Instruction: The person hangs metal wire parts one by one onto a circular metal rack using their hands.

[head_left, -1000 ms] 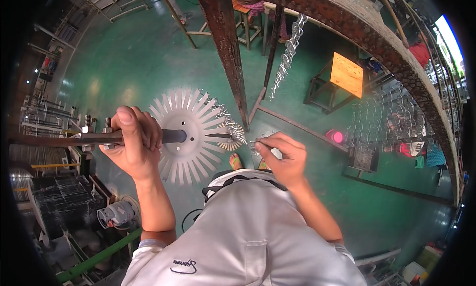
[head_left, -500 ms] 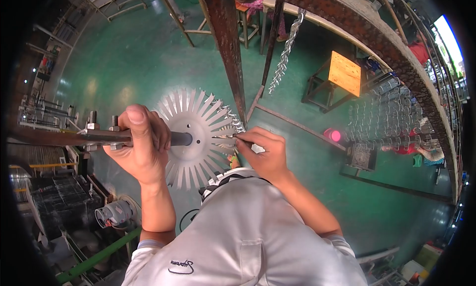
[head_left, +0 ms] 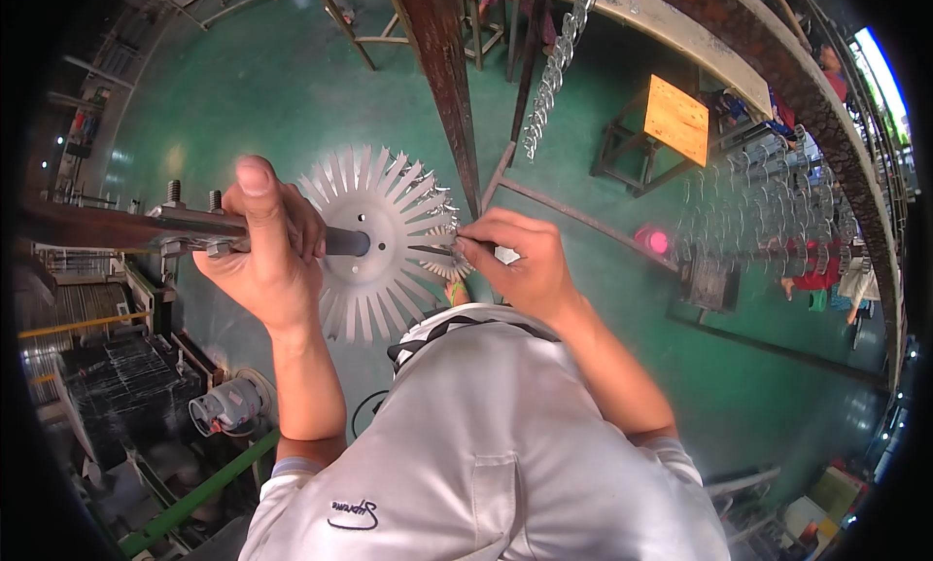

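My left hand [head_left: 267,255] wraps round a dark metal bar [head_left: 107,227] that carries several bolts, thumb raised. From that hand a grey rod [head_left: 347,242] runs to the centre of a pale slotted metal disc [head_left: 377,287], whose rim is cut into many narrow fingers. At the disc's right rim my right hand [head_left: 525,264] is closed in a pinch, thumb against forefinger. What it pinches is too small to make out. Behind the disc, shiny hooked metal pieces [head_left: 449,193] partly show.
Rusty frame posts [head_left: 442,75] rise beyond the disc. A twisted metal strand [head_left: 552,89] hangs at upper centre. Rows of wire hooks [head_left: 763,206] hang right, past a wooden stool [head_left: 675,122]. Other people work at the far right. A grey gas cylinder [head_left: 226,412] stands lower left.
The disc and both hands appear slightly higher in the picture. My right hand stays pinched at the disc's rim, and my left hand keeps its hold on the bar.
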`<state>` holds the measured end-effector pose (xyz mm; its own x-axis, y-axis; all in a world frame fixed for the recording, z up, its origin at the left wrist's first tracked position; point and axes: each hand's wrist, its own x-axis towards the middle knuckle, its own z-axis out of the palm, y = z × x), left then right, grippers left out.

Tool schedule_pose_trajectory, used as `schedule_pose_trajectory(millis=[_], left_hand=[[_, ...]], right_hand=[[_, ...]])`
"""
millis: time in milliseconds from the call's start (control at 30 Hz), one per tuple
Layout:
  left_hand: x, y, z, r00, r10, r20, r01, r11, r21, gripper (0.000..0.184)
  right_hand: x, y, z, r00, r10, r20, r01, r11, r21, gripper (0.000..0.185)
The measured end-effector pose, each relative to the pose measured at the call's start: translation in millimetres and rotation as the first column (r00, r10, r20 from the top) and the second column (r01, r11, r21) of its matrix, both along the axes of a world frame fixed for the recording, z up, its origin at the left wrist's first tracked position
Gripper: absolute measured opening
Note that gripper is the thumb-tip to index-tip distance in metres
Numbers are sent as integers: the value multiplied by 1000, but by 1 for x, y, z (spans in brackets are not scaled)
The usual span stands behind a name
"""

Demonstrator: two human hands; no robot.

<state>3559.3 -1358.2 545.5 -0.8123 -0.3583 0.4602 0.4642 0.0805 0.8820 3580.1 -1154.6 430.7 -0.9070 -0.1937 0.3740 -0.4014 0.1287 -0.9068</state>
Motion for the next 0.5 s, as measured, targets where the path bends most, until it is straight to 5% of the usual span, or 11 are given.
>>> schedule_pose_trajectory(millis=[500], left_hand=[[8,0,-9,1000,7,-8,-8,999,-50,52]], right_hand=[[-5,0,-11,999,24,-21,-23,999,35,9]])
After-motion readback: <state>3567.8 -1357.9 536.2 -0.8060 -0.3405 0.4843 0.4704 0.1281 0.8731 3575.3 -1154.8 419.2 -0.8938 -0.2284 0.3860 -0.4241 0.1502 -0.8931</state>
